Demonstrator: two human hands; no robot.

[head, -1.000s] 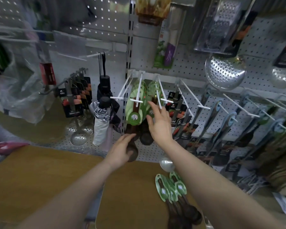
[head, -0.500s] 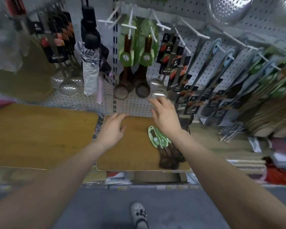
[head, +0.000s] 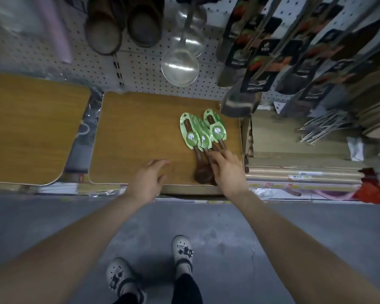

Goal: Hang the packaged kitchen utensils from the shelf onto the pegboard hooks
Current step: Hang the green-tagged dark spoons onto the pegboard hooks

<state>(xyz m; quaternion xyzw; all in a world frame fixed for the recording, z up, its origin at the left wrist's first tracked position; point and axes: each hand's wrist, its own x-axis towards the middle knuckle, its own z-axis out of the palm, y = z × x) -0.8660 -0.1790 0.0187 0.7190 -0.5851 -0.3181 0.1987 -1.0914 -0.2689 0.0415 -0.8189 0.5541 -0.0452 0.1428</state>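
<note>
Several wooden spoons on green backing cards lie in an overlapping pile on a wooden board on the shelf. My right hand rests over their dark bowls at the near end, fingers stretched onto the handles, with no clear grip. My left hand hovers open over the board's front edge, left of the pile, touching nothing. Two spoons of the same kind hang on the pegboard above; only their bowls show, and the hooks are out of frame.
A steel ladle and black-carded utensils hang low over the board's back edge. A second wooden board lies to the left. Stacked flat packages sit to the right. My feet in white clogs stand on grey floor.
Both hands came down from the pegboard hooks to the shelf. The right hand moved onto the spoon pile, the left lowered beside it, and the view tilted downward.
</note>
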